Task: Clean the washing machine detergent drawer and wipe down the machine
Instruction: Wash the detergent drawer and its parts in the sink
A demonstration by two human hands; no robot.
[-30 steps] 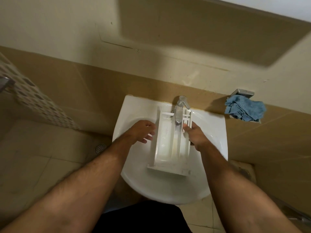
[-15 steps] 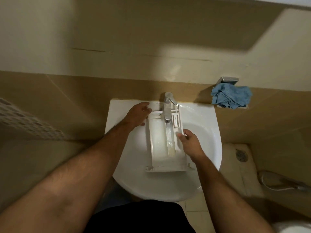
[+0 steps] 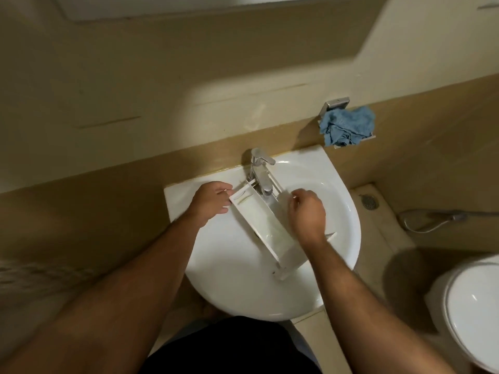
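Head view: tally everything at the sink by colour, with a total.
White: 3, the sink, detergent drawer, toilet lid
Blue: 1, the cloth
Chrome: 2, the tap, wall holder
Total: 6
The left hand and right hand hold the drawer.

Drawer in sink, both hands on it.
Detergent drawer (image 3: pixel 263 225) lies diagonal under tap (image 3: pixel 260 171); left hand (image 3: pixel 212 202) grips far corner, right hand (image 3: pixel 306 214) curled on right wall.

free: sink (image 3: pixel 343 220) basin right | blocked: faucet (image 3: pixel 260 171) over drawer (image 3: pixel 259 225), apparently touching
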